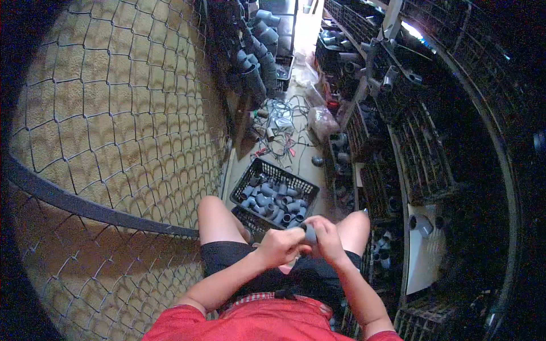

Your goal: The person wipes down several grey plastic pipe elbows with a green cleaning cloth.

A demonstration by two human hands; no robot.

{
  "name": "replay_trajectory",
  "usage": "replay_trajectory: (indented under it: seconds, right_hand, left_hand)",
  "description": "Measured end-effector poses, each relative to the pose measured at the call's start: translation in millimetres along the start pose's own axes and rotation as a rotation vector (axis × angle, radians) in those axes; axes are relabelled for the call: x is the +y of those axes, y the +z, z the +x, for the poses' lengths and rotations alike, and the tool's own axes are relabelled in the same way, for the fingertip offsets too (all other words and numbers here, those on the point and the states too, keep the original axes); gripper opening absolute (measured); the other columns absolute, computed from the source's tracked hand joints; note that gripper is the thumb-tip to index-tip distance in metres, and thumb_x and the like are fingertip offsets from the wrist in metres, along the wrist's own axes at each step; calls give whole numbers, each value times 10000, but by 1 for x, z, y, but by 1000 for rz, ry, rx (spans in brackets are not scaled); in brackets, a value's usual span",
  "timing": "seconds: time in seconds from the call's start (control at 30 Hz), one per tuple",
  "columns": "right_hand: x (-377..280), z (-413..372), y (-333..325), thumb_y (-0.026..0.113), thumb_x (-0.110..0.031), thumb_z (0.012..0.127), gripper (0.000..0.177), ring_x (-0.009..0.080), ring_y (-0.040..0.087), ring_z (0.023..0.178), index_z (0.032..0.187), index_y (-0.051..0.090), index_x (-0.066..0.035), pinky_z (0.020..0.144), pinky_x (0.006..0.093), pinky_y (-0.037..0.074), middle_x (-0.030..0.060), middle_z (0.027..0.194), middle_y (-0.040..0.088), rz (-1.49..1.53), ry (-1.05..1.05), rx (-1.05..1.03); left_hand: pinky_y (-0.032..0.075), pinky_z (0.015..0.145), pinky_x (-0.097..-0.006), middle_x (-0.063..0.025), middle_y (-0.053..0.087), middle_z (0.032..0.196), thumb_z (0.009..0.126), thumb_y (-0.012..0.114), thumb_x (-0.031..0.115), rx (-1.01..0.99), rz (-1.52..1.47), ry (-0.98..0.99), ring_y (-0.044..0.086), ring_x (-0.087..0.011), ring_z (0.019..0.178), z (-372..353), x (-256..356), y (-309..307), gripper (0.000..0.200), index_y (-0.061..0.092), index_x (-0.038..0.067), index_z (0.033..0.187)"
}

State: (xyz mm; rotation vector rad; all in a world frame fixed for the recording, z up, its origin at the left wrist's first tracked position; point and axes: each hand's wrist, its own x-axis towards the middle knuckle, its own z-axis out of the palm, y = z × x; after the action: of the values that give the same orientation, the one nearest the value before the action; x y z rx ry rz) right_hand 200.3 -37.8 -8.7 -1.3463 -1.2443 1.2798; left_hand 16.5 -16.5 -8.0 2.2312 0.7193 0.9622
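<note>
Grey tubular plastic pipe fitting (310, 234), between both hands' fingers; the right hand (328, 237) grasps its side; the left hand (277, 248) has fingers at its open end, their grip unclear; beyond the fingers, a black rectangular lattice plastic crate (288, 176) holds curved grey plastic fittings (276, 200).

1. The place looks like a narrow storeroom aisle for plumbing parts.
2. Dark slatted crates (424, 153) line the right side in tiers.
3. Grey plastic pipe fittings (264, 34) are piled high at the far left.
4. A black perforated plastic basket (287, 175) on the pale floor (304, 162) holds more of them.
5. A grey wire chain-link fence (112, 115) borders the left side, before a textured tan wall (131, 62).
6. Tangled thin cables (278, 122) litter the passage.
</note>
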Motion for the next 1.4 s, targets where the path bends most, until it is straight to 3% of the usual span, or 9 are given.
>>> replay_trajectory:
  seconds: [0.17,0.23,0.33,0.7,0.77,0.83,1.03,1.3,1.4]
  right_hand:
    - [-19,1,25,432,-217,1016,295,181,591,972,1075,620,4,889,317,455,82,1019,643,-64,-139,316]
    - [-4,11,29,401,-223,1026,311,187,590,983,1112,606,-7,902,323,452,81,1031,637,57,-174,431]
    - [-9,27,33,270,-418,1071,498,189,571,1055,1239,537,-33,953,335,440,80,1133,606,402,-77,707]
    - [12,22,13,341,-538,1024,534,258,640,953,1170,563,-74,886,401,522,104,1098,641,1062,129,484]
    - [34,19,17,366,-542,1015,535,261,634,1006,1208,568,-87,926,400,507,108,1146,640,1452,-6,163]
    - [-9,10,41,366,-554,1009,549,240,603,1106,1277,565,-118,994,399,466,53,1212,636,1092,278,540]
    - [-7,13,17,337,-517,1029,490,228,624,988,1186,593,-130,849,392,520,74,1018,677,1408,-45,327]
    - [-2,-9,45,366,-409,1046,394,224,621,958,1204,554,-100,902,370,496,92,1062,646,926,93,462]
    - [29,-3,-5,433,-203,999,354,218,574,1118,1282,553,-28,991,345,441,113,1235,601,-215,-226,497]
  left_hand:
    - [543,793,-397,-175,669,1041,808,772,206,515,-43,-135,672,-349,941,2,4,22,371,641,13,1097]
    - [477,941,-471,-284,580,1216,935,630,288,344,-86,-468,581,-459,1115,-6,19,38,518,489,-50,1301]
    - [391,1058,-490,-335,455,1367,938,592,255,221,-38,-234,447,-502,1279,-10,25,51,583,411,-95,1368]
    - [304,1142,-481,-297,420,1434,947,548,166,92,-114,-206,300,-462,1405,8,30,41,429,520,-74,1301]
    - [300,1141,-491,-299,412,1442,965,522,184,206,-54,-60,294,-449,1414,19,27,38,432,517,-72,1314]
    - [311,1136,-476,-303,415,1441,1008,447,212,245,-37,-89,341,-432,1396,31,21,27,453,474,-77,1356]
    - [468,999,-434,-317,530,1299,958,520,145,152,-179,-154,545,-449,1198,7,13,23,425,475,-79,1316]
    - [525,697,-461,-227,655,872,729,724,136,14,-69,-207,641,-433,825,5,-14,17,330,603,-3,1003]
    - [508,662,-431,-275,646,821,790,668,220,34,-159,-553,645,-435,794,-2,-59,46,246,654,-15,863]
